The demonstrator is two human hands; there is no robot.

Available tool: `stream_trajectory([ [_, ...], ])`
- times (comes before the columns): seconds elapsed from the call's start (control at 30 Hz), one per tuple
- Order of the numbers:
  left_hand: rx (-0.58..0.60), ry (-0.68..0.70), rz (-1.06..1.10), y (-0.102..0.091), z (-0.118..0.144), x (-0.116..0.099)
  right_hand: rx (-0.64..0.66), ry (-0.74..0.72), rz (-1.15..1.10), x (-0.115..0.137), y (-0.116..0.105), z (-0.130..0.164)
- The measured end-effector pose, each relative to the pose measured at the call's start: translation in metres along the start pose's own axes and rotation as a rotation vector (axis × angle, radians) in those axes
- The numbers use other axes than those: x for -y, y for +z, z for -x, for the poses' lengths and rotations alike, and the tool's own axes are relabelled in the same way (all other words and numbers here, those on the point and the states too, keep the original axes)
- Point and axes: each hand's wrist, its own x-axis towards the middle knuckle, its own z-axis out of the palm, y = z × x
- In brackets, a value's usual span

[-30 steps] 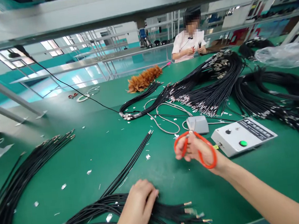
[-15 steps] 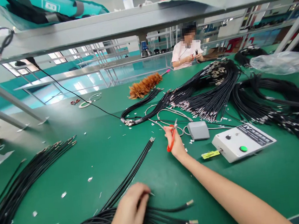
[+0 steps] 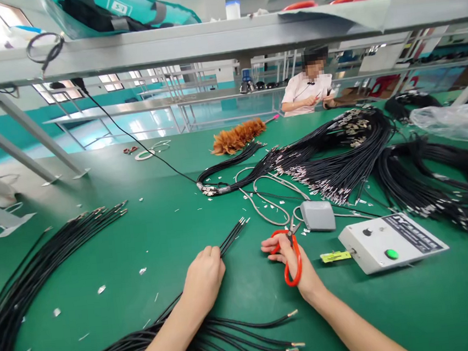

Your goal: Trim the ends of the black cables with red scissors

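Resting low in the middle of the frame, the left hand (image 3: 204, 277) has its fingers (image 3: 212, 255) curled and pressed together over a thin bunch of straight black cables (image 3: 231, 235) whose stripped tips point toward the upper right, the bunch lying flat on the green counter (image 3: 160, 232). Just to the right, the right hand (image 3: 294, 263) holds a pair of orange-handled scissors (image 3: 290, 255), fingers threaded through the loops and closed on them, the short blades aimed up the frame toward a small grey pedal-like box (image 3: 318, 215). Right of the scissors lies a yellow-green tag (image 3: 335, 256), touching a white control box with a green button (image 3: 391, 242). Along the bottom edge a fan of loose black cables with bare copper ends (image 3: 250, 342) spreads out under both forearms, and another sheaf of black cables (image 3: 51, 254) curves off at the left. Heaps of black cables with metal terminals (image 3: 339, 154) crowd the upper right, with grey looped wire (image 3: 265, 200) lying between them and the hands. Small white scraps (image 3: 101, 289) dot the counter. Farther up sit a brown feather duster (image 3: 238, 136) and, beyond it, a co-worker in a white top (image 3: 307, 94).
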Motion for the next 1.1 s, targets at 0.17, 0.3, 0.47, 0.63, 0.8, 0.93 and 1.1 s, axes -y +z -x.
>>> stream_trajectory([
  [0.17,-0.063,0.051,0.131,-0.01,0.019,-0.016,-0.025,0.02,-0.002,0.017,-0.003,0.01],
  [0.3,-0.031,0.137,0.437,-0.027,0.032,-0.045,-0.063,-0.04,-0.113,0.031,0.0,0.02],
  [0.47,0.117,0.187,0.82,-0.051,0.038,-0.077,0.122,-0.013,-0.124,0.042,-0.013,0.036],
  [0.63,0.169,0.187,0.931,-0.053,0.043,-0.088,0.245,0.08,-0.124,0.047,-0.033,0.052],
  [0.8,0.113,0.196,0.984,-0.038,0.051,-0.09,0.223,0.234,-0.356,0.044,-0.028,0.063],
  [0.93,0.039,0.151,1.042,-0.027,0.057,-0.094,0.167,0.251,-0.467,0.031,-0.019,0.075],
  [1.1,-0.048,0.11,1.099,-0.022,0.059,-0.095,0.153,0.224,-0.399,0.017,-0.021,0.091],
])
